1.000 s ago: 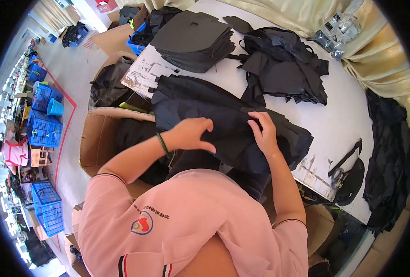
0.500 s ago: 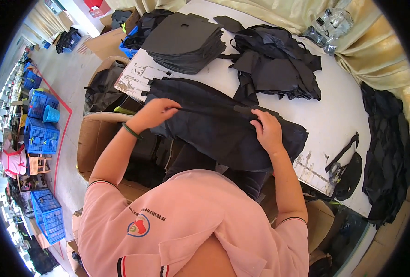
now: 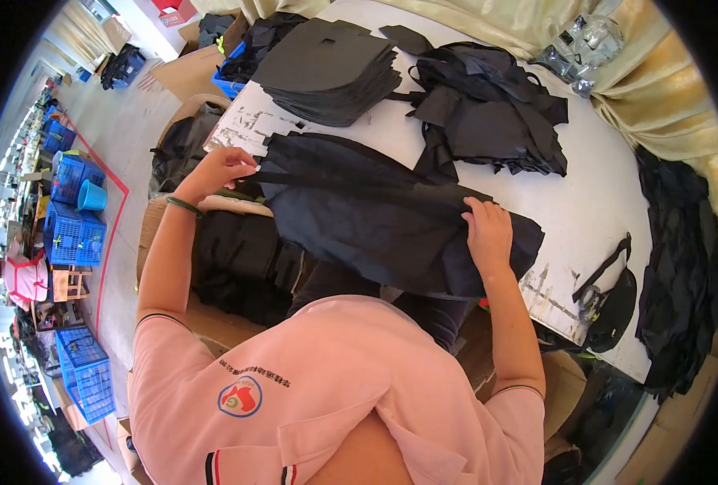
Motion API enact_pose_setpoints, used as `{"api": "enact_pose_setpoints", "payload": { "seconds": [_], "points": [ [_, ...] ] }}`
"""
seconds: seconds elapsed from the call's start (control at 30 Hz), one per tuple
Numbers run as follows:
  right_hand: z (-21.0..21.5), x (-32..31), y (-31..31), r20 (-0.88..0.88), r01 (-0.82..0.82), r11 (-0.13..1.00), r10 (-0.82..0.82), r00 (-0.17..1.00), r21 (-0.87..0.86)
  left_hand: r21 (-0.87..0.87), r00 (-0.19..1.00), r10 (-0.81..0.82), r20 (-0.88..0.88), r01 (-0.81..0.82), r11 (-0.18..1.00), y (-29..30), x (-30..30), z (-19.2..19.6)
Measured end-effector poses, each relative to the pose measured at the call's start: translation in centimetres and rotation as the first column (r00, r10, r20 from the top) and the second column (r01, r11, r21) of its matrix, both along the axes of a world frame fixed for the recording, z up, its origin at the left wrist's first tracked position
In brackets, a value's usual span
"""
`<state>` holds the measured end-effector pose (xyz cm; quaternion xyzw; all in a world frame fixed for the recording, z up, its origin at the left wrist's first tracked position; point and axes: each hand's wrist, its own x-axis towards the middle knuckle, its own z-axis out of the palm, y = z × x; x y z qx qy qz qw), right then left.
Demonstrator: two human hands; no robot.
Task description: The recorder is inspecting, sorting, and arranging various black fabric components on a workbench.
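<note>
Far left I log blue crates (image 3: pixel 72 206) on the floor, well apart from the work. My left hand (image 3: pixel 217 168) is out past the bench (image 3: pixel 593 214) edge, a green band (image 3: pixel 183 205) on its wrist, fingers (image 3: pixel 242 162) curled and pinching the left end of the black cloth (image 3: pixel 375 214). The cloth lies spread across the near edge of the bench, its near side hanging off over a box (image 3: pixel 242 263) of dark pieces below. Behind it sits a stack (image 3: pixel 330 73) of flat dark panels, then a loose heap (image 3: pixel 492 113) to the right. My right hand (image 3: pixel 488 234) lies on the cloth's right end, fingers (image 3: pixel 476 212) together, bent over a fold. A strap (image 3: pixel 605 271) lies far right.
</note>
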<state>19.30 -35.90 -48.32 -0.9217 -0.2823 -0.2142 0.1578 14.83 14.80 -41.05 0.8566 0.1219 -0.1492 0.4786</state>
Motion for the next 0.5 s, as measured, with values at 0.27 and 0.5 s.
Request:
{"api": "enact_pose_setpoints", "payload": {
  "seconds": [0.27, 0.5],
  "points": [
    [-0.8, -0.2, -0.7, -0.005, 0.034, 0.999, -0.034, 0.999, 0.03, 0.251, 0.99, -0.142, -0.003, 0.138, 0.958, -4.4, -1.9, -6.7],
    [-1.5, -0.1, -0.8, -0.006, 0.031, 0.997, -0.031, 1.0, 0.074, 0.484, 0.951, -0.206, 0.231, 0.071, 0.872, -5.8, -1.4, -10.0]
  ]
}}
